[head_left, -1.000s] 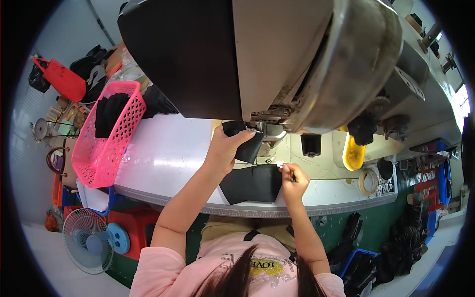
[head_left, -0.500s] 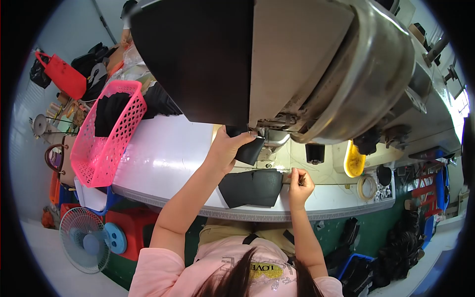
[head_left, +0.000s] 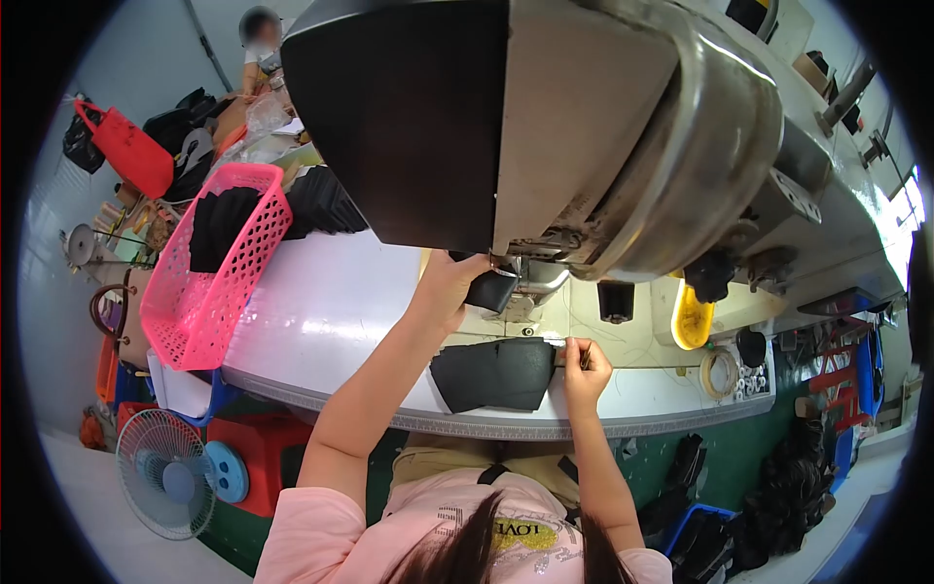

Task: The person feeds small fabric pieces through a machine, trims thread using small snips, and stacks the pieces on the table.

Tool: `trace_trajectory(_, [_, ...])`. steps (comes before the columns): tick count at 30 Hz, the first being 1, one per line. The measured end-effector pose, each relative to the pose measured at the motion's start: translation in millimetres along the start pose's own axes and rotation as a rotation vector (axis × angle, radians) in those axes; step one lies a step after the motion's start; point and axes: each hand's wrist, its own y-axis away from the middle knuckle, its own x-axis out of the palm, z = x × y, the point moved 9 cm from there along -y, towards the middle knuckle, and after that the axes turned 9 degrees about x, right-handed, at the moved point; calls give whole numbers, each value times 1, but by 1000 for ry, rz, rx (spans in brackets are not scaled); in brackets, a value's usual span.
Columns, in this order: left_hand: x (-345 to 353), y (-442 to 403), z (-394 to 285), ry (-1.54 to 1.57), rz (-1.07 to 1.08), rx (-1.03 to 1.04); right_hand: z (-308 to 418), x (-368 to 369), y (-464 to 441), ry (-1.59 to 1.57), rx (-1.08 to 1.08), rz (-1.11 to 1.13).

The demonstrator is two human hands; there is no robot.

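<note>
My left hand (head_left: 440,290) is closed on a black leather-like piece (head_left: 492,291), thumb on top, beside the needle area of a large sewing machine (head_left: 598,136). The machine head hides part of that piece and some fingertips. On the table edge in front lie flat black panels (head_left: 494,376), overlapping one another. Just right of them is my right hand (head_left: 588,378), its fingers curled around a small dark tool (head_left: 585,359) whose kind is too small to tell. Its fingertips are close to the panels' right end.
A pink basket (head_left: 216,277) with black pieces stands at the left, a stack of black pieces (head_left: 326,202) behind it. Right of the needle area are a yellow tray (head_left: 692,316) and a tape roll (head_left: 719,373). A fan (head_left: 175,477) stands lower left. Another person (head_left: 261,54) is at the back.
The black piece in my left hand has turned and sits slightly higher, with less of it showing. My right hand's fingers have shifted slightly left, toward the panels. The view has tilted a little.
</note>
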Motion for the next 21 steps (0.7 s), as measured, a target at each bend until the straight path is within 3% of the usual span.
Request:
trace_trajectory(3, [4, 14, -10, -21, -77, -2, -9, 1, 0, 63, 0, 51])
trace_trajectory(7, [-23, 13, -32, 50, -126, 400, -8, 3, -1, 45, -2, 49])
trace_trajectory(11, [-16, 18, -30, -118, 57, 309, -14, 5, -1, 21, 54, 70])
trace_trajectory(14, [-9, 26, -56, -343, 30, 398, -11, 8, -1, 7, 59, 83])
trace_trajectory(15, [-28, 20, -65, -273, -75, 402, -8, 8, -1, 0, 53, 80])
trace_trajectory(16, [-39, 17, -91, -254, -166, 625, -6, 8, -2, 4, 51, 67])
trace_trajectory(18, [-75, 10, -97, -230, -306, 618, -4, 7, -2, 14, 51, 40])
trace_trajectory(21, [-120, -14, -36, -288, -425, 365, -4, 11, -1, 7, 45, 89])
